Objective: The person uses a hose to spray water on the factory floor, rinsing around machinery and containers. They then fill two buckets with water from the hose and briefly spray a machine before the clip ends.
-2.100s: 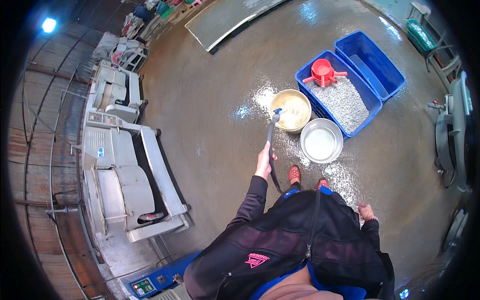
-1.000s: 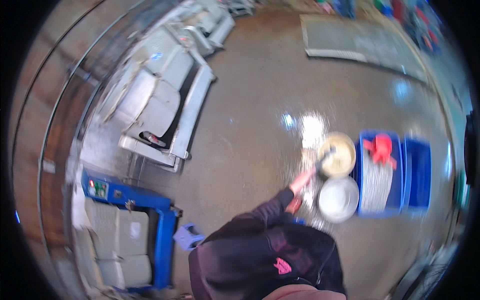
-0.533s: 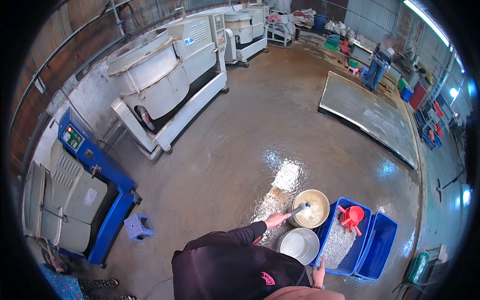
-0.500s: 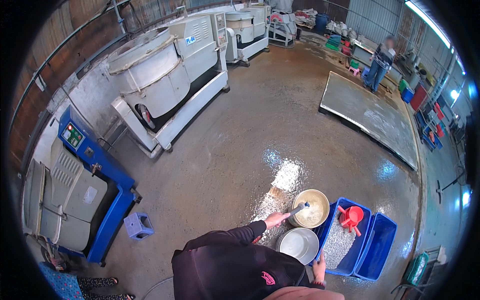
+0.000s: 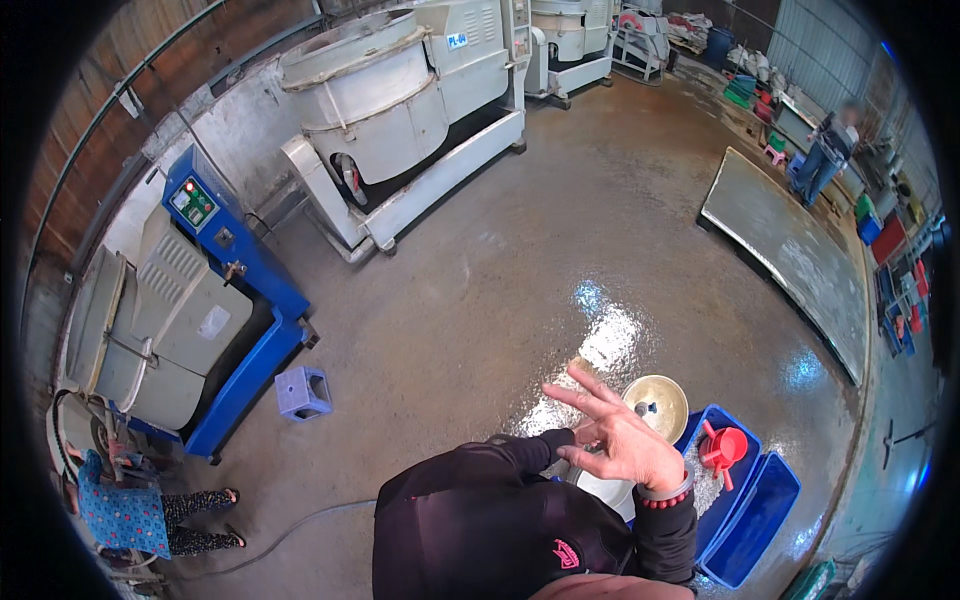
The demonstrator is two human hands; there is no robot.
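My right hand [image 5: 632,440] is raised in front of the containers, fingers spread and empty, with red beads and a band at its wrist. My left arm [image 5: 520,455], in a black sleeve, reaches forward; its hand [image 5: 582,437] is mostly hidden behind the right one. A round beige basin [image 5: 672,396] stands just beyond the hands. Inside it shows the blue and grey end of a stick-like tool [image 5: 646,408], its handle covered. Below the hand is a partly hidden silver pot [image 5: 605,488]. Red scoops [image 5: 724,447] lie in a blue bin [image 5: 720,520] holding pale grains.
An open blue bin [image 5: 752,525] adjoins on the right. A purple stool [image 5: 303,393], blue-based machine [image 5: 250,345] and person in patterned clothes [image 5: 125,510] are left. Large drum machines [image 5: 375,110] line the back. Another person [image 5: 825,155] stands by a flat platform [image 5: 790,250]. A hose [image 5: 300,520] crosses the floor.
My right hand has left the bin's edge and risen in front of the left hand, fingers spreading. The view has swung, shifting the surroundings; the tool's handle is now covered.
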